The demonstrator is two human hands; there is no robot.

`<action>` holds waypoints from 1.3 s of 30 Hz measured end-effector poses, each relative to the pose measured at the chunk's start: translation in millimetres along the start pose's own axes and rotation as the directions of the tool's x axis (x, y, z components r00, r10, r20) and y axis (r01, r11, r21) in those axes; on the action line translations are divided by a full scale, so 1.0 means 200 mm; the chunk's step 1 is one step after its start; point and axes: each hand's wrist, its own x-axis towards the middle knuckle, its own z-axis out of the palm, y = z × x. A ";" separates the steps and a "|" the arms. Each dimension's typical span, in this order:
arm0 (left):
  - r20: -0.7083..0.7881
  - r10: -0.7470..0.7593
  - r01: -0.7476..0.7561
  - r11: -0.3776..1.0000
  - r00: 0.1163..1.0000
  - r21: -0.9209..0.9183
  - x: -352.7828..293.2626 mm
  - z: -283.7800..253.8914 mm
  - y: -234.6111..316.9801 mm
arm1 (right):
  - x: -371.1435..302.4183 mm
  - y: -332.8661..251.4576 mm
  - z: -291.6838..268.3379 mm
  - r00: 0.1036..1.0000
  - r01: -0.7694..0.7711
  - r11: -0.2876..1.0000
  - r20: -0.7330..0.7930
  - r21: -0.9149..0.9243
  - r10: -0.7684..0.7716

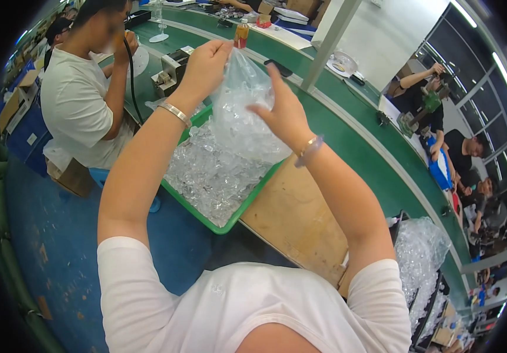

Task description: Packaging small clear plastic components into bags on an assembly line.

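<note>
A clear plastic bag point(244, 112) with many small transparent pieces in it hangs over a green tray point(221, 228). My left hand point(207, 67) is closed on the bag's top edge, fingers pinched together. My right hand point(283, 112) is at the bag's right side, thumb and fingers spread apart, its palm toward the plastic; whether it touches the bag I cannot tell. Beneath the bag, the tray holds a heap of clear plastic pieces point(215, 176). The bag's lower part hides the tray's far right portion.
The tray overlaps a brown board point(300, 212). Beyond it curves a green conveyor point(353, 141) with a dark phone point(278, 67) and a drink bottle point(242, 34). A co-worker point(83, 88) sits at left beside a metal device point(174, 70). Another filled bag point(418, 253) stands at right.
</note>
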 end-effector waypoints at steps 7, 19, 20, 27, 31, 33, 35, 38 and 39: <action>-0.006 0.127 -0.127 0.980 0.992 -0.156 0.08 -0.02 0.14 | 0.22 -0.03 -0.06 0.972 -0.003 0.923 -0.215 0.386 0.093; 0.330 -0.089 0.092 0.996 0.940 0.006 -0.23 -0.38 -0.42 | 0.26 0.02 -0.04 0.991 -0.062 0.917 -0.088 0.394 0.105; 0.343 -0.078 0.064 0.997 0.936 0.053 -0.32 -0.34 -0.45 | 0.26 0.03 -0.05 0.991 -0.065 0.919 -0.085 0.389 0.106; 0.184 -0.114 0.154 0.962 0.976 -0.224 -0.30 -0.18 -0.42 | 0.32 0.01 -0.06 0.979 -0.129 0.882 -0.083 0.453 0.185; 0.045 -0.133 0.140 0.900 0.990 -0.413 -0.24 -0.09 -0.37 | 0.37 0.02 -0.12 0.982 0.050 0.815 -0.177 0.578 0.065; 0.038 -0.188 0.189 0.912 0.981 -0.365 -0.25 -0.07 -0.41 | 0.33 0.10 -0.12 0.995 -0.046 0.848 -0.056 0.528 0.088; -0.005 -0.317 0.284 0.856 0.948 -0.431 -0.29 -0.02 -0.44 | 0.24 0.16 -0.10 0.990 -0.130 0.976 0.079 0.173 0.118; -0.058 -0.464 0.378 0.783 0.884 -0.494 -0.26 -0.03 -0.47 | 0.04 0.31 -0.08 0.981 -0.188 0.945 0.088 0.266 0.170; -0.071 -0.478 0.379 0.771 0.876 -0.512 -0.25 -0.03 -0.49 | -0.05 0.34 -0.05 0.982 -0.186 0.946 0.091 0.264 0.168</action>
